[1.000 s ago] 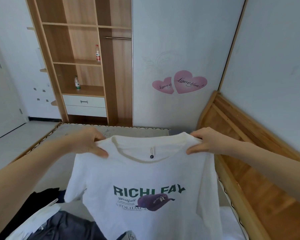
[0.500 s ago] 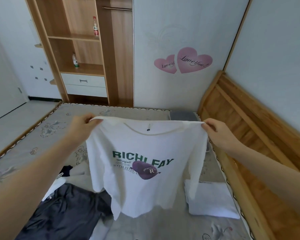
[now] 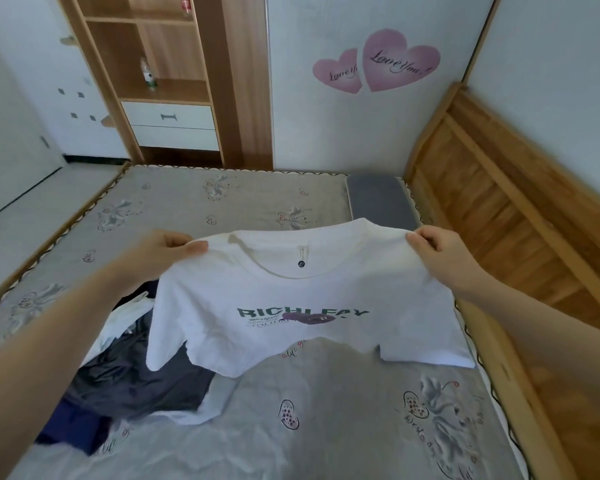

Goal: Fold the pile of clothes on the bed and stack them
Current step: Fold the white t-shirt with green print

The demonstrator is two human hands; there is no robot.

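Both hands on the white T-shirt [image 3: 291, 306], one per shoulder. Left hand [image 3: 160, 251] pinches the left shoulder seam, thumb on top and fingers curled under; right hand [image 3: 440, 251] pinches the right shoulder the same way. Shirt hangs print side toward me, collar up and away, hem toward me and drooping to the mattress [image 3: 326, 410]. Long axis runs collar-to-hem, roughly straight away from me; shoulder line runs left-right between my grips. Hem looks to be just touching or nearly touching the bed, can't tell which. Neither hand is nearer, grips are level. Unfolded pile [image 3: 125, 382] sits low left, partly under the shirt's left side, so I judge laying it flat needs a shift right.
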